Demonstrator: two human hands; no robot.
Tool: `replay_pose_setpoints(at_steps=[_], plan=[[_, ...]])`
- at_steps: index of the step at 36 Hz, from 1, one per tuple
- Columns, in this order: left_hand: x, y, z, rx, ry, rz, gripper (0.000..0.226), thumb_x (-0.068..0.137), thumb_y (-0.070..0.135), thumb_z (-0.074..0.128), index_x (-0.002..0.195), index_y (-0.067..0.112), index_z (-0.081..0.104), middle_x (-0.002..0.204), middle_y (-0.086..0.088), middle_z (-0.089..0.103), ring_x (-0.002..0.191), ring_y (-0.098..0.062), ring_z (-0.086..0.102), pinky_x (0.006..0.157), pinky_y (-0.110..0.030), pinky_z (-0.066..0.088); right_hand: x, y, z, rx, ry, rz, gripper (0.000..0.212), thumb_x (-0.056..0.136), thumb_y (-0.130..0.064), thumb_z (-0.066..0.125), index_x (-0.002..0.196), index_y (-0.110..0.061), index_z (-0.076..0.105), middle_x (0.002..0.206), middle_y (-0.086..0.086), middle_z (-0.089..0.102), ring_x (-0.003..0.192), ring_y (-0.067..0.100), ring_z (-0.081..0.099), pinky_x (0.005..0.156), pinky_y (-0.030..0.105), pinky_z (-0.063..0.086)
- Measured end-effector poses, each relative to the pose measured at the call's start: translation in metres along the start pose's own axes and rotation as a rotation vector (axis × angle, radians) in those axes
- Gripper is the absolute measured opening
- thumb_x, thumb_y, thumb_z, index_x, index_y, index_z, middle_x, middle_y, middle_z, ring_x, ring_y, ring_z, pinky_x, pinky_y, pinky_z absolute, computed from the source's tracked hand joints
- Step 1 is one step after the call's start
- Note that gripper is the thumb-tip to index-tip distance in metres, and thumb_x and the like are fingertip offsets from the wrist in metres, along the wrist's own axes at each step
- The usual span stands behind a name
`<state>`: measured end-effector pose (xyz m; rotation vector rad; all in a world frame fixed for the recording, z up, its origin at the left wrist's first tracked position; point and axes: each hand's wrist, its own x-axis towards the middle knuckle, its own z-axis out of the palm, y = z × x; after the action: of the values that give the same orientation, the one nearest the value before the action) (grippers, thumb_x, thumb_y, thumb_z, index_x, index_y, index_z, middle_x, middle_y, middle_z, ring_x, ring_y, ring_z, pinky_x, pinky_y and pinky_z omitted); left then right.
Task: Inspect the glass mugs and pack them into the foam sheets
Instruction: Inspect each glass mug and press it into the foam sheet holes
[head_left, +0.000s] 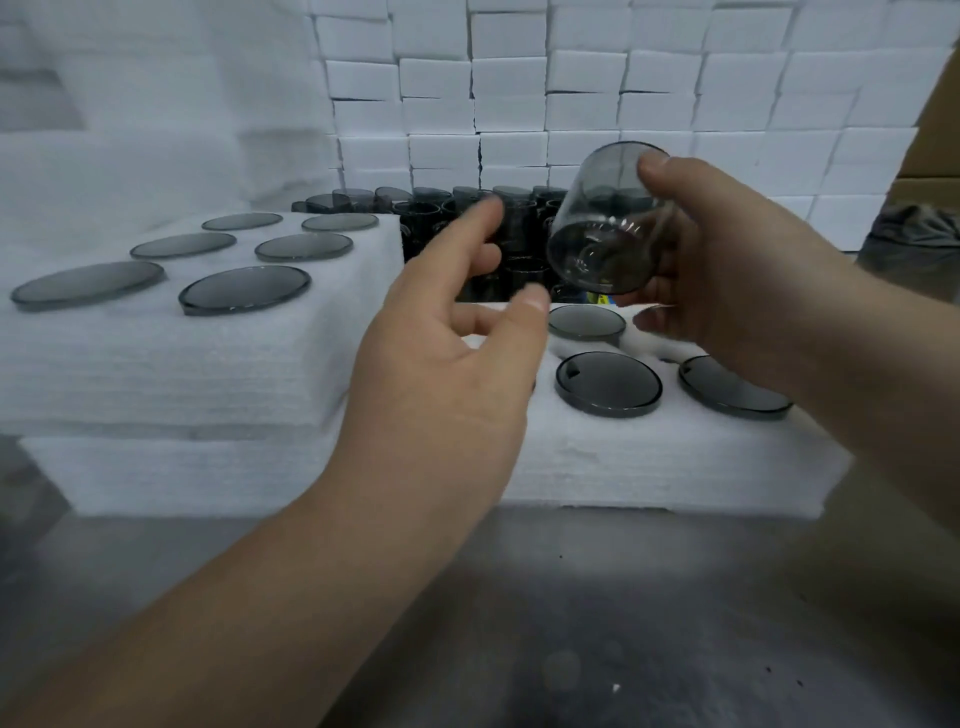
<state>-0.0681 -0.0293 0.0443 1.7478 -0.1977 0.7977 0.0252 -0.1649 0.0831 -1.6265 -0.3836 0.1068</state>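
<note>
Our right hand (727, 270) grips a smoky glass mug (605, 228), held tilted; our left hand (452, 374) is loose, open and empty beside it.
Below both hands, a foam sheet (649, 467) carries seated mugs (608, 384). Left of the left hand stands a taller foam stack (156, 364). Our left fingers hide part of the dark mug cluster (421, 223) behind.

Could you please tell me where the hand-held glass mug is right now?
In the head view, right of centre: the mug is held tilted in the right hand, above the front foam sheet.
</note>
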Motion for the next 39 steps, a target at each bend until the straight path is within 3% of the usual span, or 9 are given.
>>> replay_pose_setpoints(at_steps=[6, 12, 19, 23, 27, 29, 31, 36, 39], plan=[[0.001, -0.008, -0.002, 0.133, -0.038, 0.062, 0.067, 0.085, 0.015, 0.060, 0.110, 0.066, 0.026, 0.114, 0.032, 0.044, 0.095, 0.013, 0.050, 0.069, -0.003, 0.041, -0.009, -0.006, 0.007, -0.216, 0.001, -0.182, 0.038, 0.058, -0.053, 0.061, 0.081, -0.023, 0.066, 0.083, -0.001, 0.065, 0.071, 0.013, 0.058, 0.067, 0.032, 0.046], [0.000, -0.011, 0.000, 0.274, -0.077, 0.123, 0.061, 0.081, 0.023, 0.063, 0.134, 0.043, 0.041, 0.125, 0.021, 0.044, 0.105, 0.012, 0.045, 0.088, -0.003, 0.033, -0.019, -0.008, 0.017, -0.352, 0.031, -0.289, 0.043, 0.056, -0.054, 0.062, 0.088, -0.026, 0.063, 0.075, -0.012, 0.068, 0.069, 0.002, 0.063, 0.066, 0.027, 0.050], [0.001, -0.013, 0.000, 0.254, -0.055, 0.085, 0.067, 0.079, 0.031, 0.067, 0.137, 0.042, 0.036, 0.122, 0.025, 0.048, 0.100, 0.019, 0.043, 0.084, -0.001, 0.034, -0.025, -0.012, 0.021, -0.386, 0.032, -0.290, 0.036, 0.060, -0.056, 0.059, 0.073, -0.023, 0.070, 0.069, -0.005, 0.068, 0.065, 0.009, 0.062, 0.071, 0.040, 0.053], [0.004, -0.010, 0.000, 0.183, -0.038, 0.029, 0.059, 0.068, 0.043, 0.058, 0.121, 0.056, 0.036, 0.108, 0.037, 0.051, 0.098, 0.018, 0.048, 0.078, -0.002, 0.037, -0.023, -0.016, 0.018, -0.340, 0.087, -0.275, 0.037, 0.061, -0.042, 0.052, 0.079, -0.014, 0.068, 0.071, 0.002, 0.071, 0.071, 0.020, 0.065, 0.075, 0.054, 0.050], [0.006, -0.011, 0.000, 0.094, -0.044, -0.029, 0.045, 0.067, 0.040, 0.060, 0.106, 0.053, 0.042, 0.097, 0.043, 0.054, 0.100, 0.019, 0.050, 0.084, -0.006, 0.041, -0.028, -0.018, 0.017, -0.375, 0.089, -0.339, 0.036, 0.066, -0.029, 0.047, 0.093, -0.007, 0.057, 0.056, 0.007, 0.059, 0.059, 0.019, 0.046, 0.060, 0.033, 0.037], [0.007, -0.011, -0.002, 0.062, -0.032, -0.047, 0.039, 0.068, 0.040, 0.061, 0.102, 0.051, 0.045, 0.095, 0.041, 0.057, 0.100, 0.017, 0.052, 0.088, -0.011, 0.042, -0.034, -0.018, 0.018, -0.417, 0.046, -0.390, 0.021, 0.076, -0.019, 0.048, 0.082, -0.022, 0.068, 0.059, 0.016, 0.053, 0.052, 0.013, 0.040, 0.048, 0.021, 0.033], [0.008, -0.013, -0.002, 0.054, -0.002, -0.067, 0.044, 0.068, 0.042, 0.063, 0.109, 0.045, 0.047, 0.103, 0.031, 0.061, 0.101, 0.010, 0.056, 0.091, -0.020, 0.044, -0.036, -0.017, 0.019, -0.468, 0.040, -0.436, 0.045, 0.080, -0.010, 0.046, 0.065, -0.046, 0.068, 0.055, 0.009, 0.052, 0.043, 0.010, 0.036, 0.035, 0.014, 0.027], [0.005, -0.012, -0.003, 0.094, 0.028, -0.110, 0.034, 0.074, 0.043, 0.070, 0.099, 0.045, 0.048, 0.101, 0.026, 0.065, 0.094, 0.012, 0.058, 0.082, -0.018, 0.045, -0.038, -0.021, 0.020, -0.491, 0.042, -0.431, 0.042, 0.081, -0.008, 0.046, 0.079, -0.045, 0.063, 0.050, -0.022, 0.057, 0.033, 0.001, 0.040, 0.033, 0.008, 0.028], [0.003, -0.010, -0.003, 0.116, 0.043, -0.109, 0.030, 0.072, 0.055, 0.065, 0.095, 0.044, 0.050, 0.096, 0.029, 0.066, 0.091, 0.015, 0.058, 0.074, -0.010, 0.045, -0.037, -0.023, 0.019, -0.488, 0.074, -0.437, 0.039, 0.081, -0.009, 0.046, 0.085, -0.044, 0.063, 0.048, -0.018, 0.056, 0.034, 0.002, 0.039, 0.033, 0.008, 0.028]])
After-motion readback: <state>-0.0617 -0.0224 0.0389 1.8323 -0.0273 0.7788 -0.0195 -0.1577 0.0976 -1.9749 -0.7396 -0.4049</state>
